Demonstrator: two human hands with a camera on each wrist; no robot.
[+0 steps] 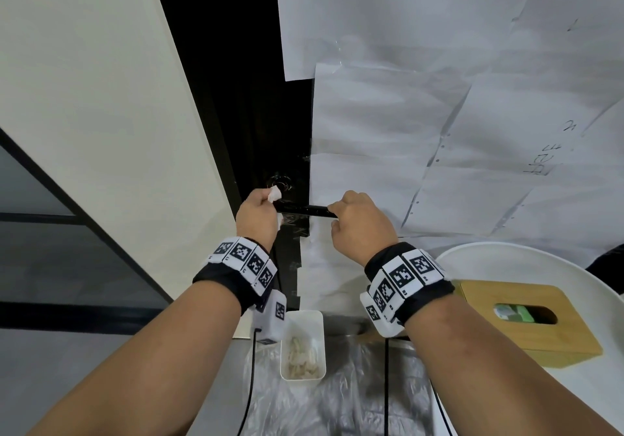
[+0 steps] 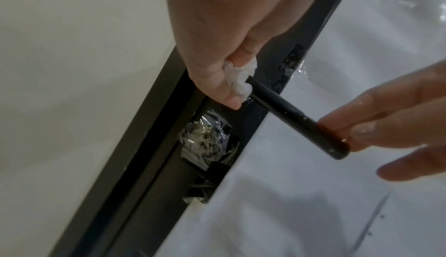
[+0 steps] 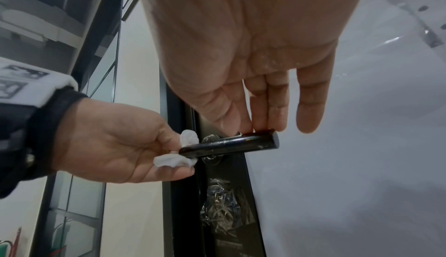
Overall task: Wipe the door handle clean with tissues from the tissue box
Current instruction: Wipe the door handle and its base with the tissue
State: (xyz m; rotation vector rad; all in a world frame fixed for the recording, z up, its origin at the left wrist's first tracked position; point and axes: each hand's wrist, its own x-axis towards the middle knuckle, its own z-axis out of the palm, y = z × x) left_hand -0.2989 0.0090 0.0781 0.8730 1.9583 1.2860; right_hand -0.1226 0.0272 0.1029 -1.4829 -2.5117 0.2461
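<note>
The black lever door handle (image 1: 305, 211) juts from the dark door edge. My left hand (image 1: 266, 200) grips a crumpled white tissue (image 1: 274, 194) and holds it around the handle's pivot end. The left wrist view shows the tissue (image 2: 239, 79) bunched against the handle (image 2: 289, 114). My right hand (image 1: 334, 214) pinches the handle's free end (image 3: 263, 141) between thumb and fingers, its little finger held straight and off the handle. In the right wrist view the tissue (image 3: 172, 160) pokes out above and below the bar. A wooden tissue box (image 1: 520, 320) lies at the lower right.
The tissue box sits on a round white table (image 1: 540, 256). A small white bin (image 1: 317, 334) with used tissues stands below my hands. Taped paper sheets (image 1: 439, 114) cover the door. A cream wall (image 1: 84, 97) is at the left. Crinkled clear tape (image 3: 222, 213) sits below the handle.
</note>
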